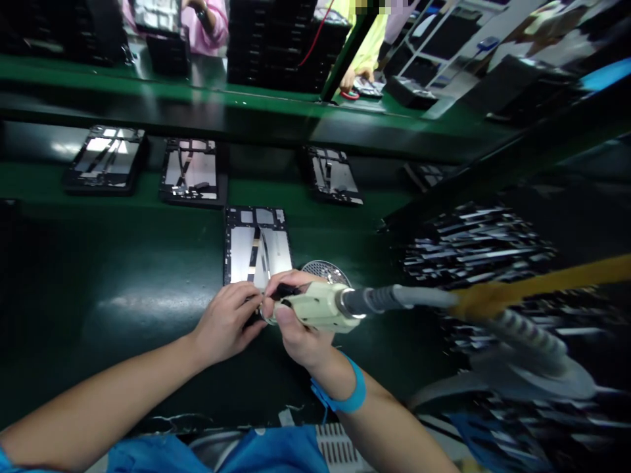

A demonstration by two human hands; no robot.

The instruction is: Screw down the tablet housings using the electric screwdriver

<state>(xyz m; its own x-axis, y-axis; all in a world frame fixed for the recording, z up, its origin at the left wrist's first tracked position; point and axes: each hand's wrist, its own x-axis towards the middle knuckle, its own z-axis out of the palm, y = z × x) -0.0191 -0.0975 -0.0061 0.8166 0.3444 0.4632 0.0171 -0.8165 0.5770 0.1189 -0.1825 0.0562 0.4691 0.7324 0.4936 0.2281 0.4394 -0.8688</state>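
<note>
An opened tablet (241,249) lies on the green bench, with its silver inner plates, dark frame and a slanting flat ribbon cable showing. My left hand (229,322) is closed at its lower left corner, fingers above and thumb lower down; the fingertips are partly hidden. My right hand (308,345), with a blue wrist strap (355,391), is wrapped round a pale green electric screwdriver (320,307). The screwdriver's front end points left toward the tablet's lower part, close to my left fingertips. Its tip is hidden by my fingers. A round perforated metal dish (328,269) sits just behind the screwdriver.
More opened tablets (190,169) stand along the back of the bench. A grey cord (419,297) with yellow wrapping runs right from the screwdriver. Stacks of dark thin parts (483,243) fill the right side. Across the raised shelf (207,75), other people work beside black stacks.
</note>
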